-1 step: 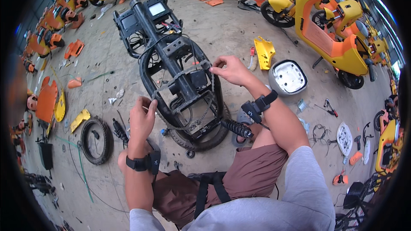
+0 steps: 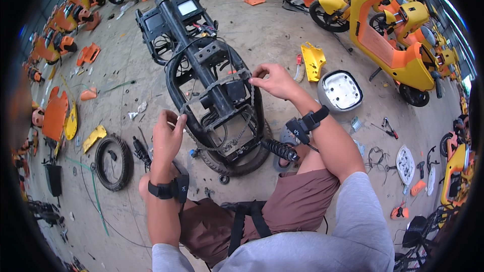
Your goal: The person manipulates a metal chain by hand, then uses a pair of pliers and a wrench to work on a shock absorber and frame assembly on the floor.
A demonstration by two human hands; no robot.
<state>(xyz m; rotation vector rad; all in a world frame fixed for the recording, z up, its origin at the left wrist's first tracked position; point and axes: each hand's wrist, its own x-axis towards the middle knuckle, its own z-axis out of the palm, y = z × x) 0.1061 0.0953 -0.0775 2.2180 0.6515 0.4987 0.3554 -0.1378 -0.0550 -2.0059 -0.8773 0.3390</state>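
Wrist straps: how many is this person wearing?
2: the left strap just behind the left hand, the right strap just behind the right hand.

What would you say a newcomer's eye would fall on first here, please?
Probably the bare black frame in the upper middle, with the left hand and right hand holding a dark chain over its near part. The yellow-and-orange scooter standing at the upper right would likely come next. A loose tyre on the floor, left of the frame, also stands out.
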